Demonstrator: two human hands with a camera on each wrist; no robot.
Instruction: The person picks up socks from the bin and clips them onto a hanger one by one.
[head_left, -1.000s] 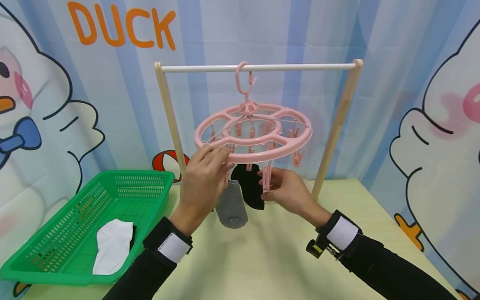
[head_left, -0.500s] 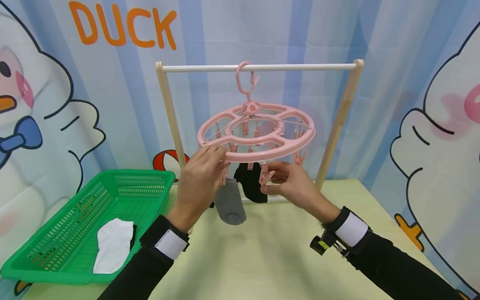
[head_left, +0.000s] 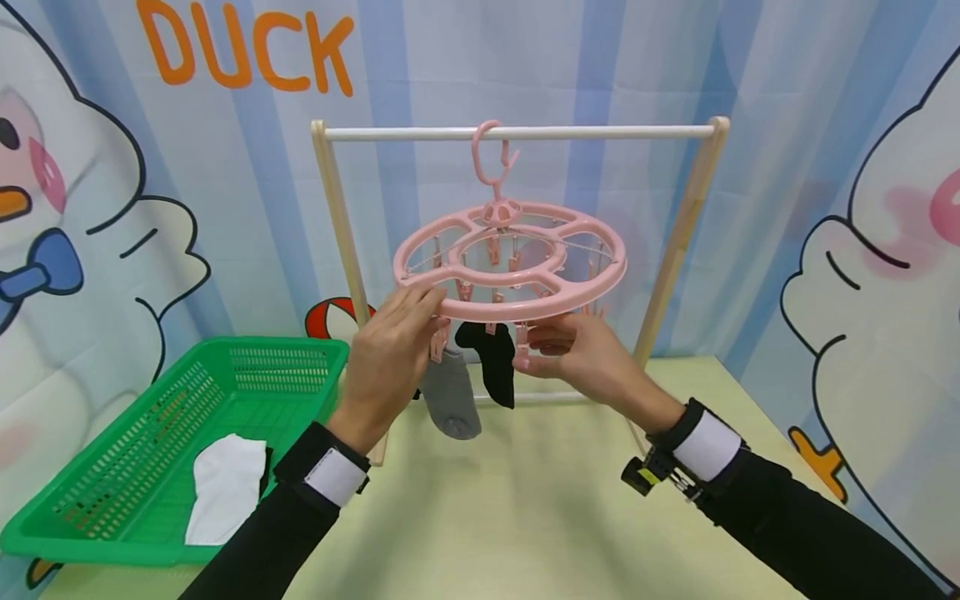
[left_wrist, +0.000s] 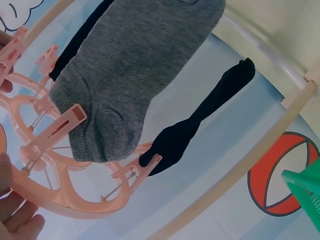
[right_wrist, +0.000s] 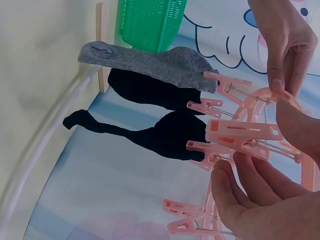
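The person's right hand (head_left: 588,354) has its thumb and fingers pinched on a pink plastic clip (right_wrist: 242,131) at about half past five under the round pink plastic hanger (head_left: 513,311). No cloth is seen in this clip. The fingers of the left hand (head_left: 390,354) are clamped on the hanger's rim, at eight o'clock, and seem to keep it steady.

Below the rim, toward seven o'clock, a short grey fabric sock (head_left: 450,400) hangs from its own clip. A black fabric sock (head_left: 497,367) hangs near six o'clock, and a second black sock (right_wrist: 150,95) is clipped behind the grey one, as the right wrist view shows. The hanger itself hangs by its hook, at twelve o'clock, on the white bar (head_left: 615,132) of the wooden-legged rack, which stands on the pale desk (head_left: 510,533).

Farther out, at eight o'clock, the green plastic basket (head_left: 97,552) holds a white sock-like cloth (head_left: 225,492), with a black piece (head_left: 266,471) partly hidden by it.

So the work looks about halfway, one may judge: three socks are clipped, while the pieces in the basket probably remain to be hung. Whether more lies under the white cloth cannot be told.
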